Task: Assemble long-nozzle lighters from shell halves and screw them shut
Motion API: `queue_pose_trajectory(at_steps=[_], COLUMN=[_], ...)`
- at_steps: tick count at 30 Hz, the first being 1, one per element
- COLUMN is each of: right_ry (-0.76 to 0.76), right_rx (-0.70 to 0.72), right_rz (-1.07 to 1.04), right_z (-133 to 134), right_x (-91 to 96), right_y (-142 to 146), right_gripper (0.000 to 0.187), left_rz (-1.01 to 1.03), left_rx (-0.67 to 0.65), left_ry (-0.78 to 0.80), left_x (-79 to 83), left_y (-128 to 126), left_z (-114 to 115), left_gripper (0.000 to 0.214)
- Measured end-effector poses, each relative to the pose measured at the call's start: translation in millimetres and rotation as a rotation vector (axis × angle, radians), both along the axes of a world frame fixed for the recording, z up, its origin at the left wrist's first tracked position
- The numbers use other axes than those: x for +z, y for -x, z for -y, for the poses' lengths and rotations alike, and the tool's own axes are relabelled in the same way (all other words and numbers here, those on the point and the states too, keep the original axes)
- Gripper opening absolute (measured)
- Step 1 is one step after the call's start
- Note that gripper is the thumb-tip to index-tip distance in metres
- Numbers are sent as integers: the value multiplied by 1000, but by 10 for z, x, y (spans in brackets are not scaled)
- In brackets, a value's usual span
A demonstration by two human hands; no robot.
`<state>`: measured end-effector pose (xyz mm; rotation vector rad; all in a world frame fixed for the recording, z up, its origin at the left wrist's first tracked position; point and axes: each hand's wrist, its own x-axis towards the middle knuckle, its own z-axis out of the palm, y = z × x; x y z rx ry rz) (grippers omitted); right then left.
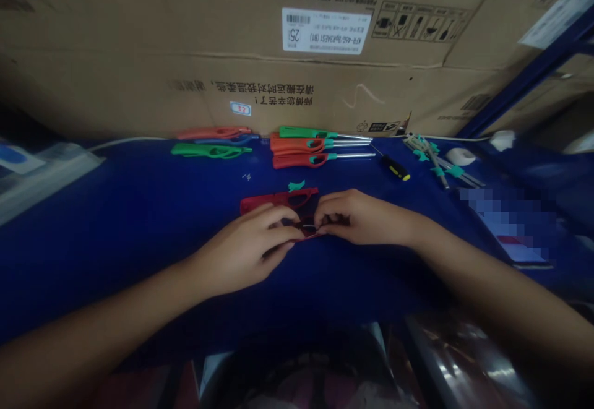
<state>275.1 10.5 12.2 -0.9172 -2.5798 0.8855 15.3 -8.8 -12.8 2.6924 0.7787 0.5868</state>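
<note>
The left hand point(245, 247) and right hand point(359, 217) meet on the near side of the loose red shell point(278, 198), both working on a held red casing point(308, 236). The left fingers grasp the casing from its left, apparently to steady it; the right fingers are pinched at its right end, a grip that suits small, precise handling. Whether they also hold a tiny part is too blurred to tell.

A small green piece point(296, 185) lies just beyond the loose red shell, probably placed for easy reach. Farther beyond it on the worktop point(139, 211), orange lighters point(299, 160) with metal barrels lie side by side, seemingly grouped to keep them out of the working space. Green casings point(208, 150) sit beyond and to the left of the shell, apart from that group. The screwdriver point(394, 167) and metal tubes point(439, 164) lie beyond and to its right, perhaps kept aside yet reachable.
</note>
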Motion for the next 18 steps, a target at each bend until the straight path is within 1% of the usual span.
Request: queue_pose_trajectory(at_steps=[2, 8, 14, 18], right_ry=[21, 20, 1, 12], right_rx=[12, -28, 16, 25], right_rz=[-1, -6, -3, -30], right_z=[-8, -10, -17, -33], right_x=[0, -8, -15, -33], right_y=[-5, -1, -10, -14], right_gripper=[17, 8, 15, 15], left_rz=[-1, -9, -27, -34], left_rx=[-1, 8, 2, -7], left_ry=[-13, -48, -36, -28], left_x=[-3, -28, -19, -10], left_y=[8, 18, 7, 6], left_z=[0, 3, 2, -13], left_gripper=[27, 26, 28, 27])
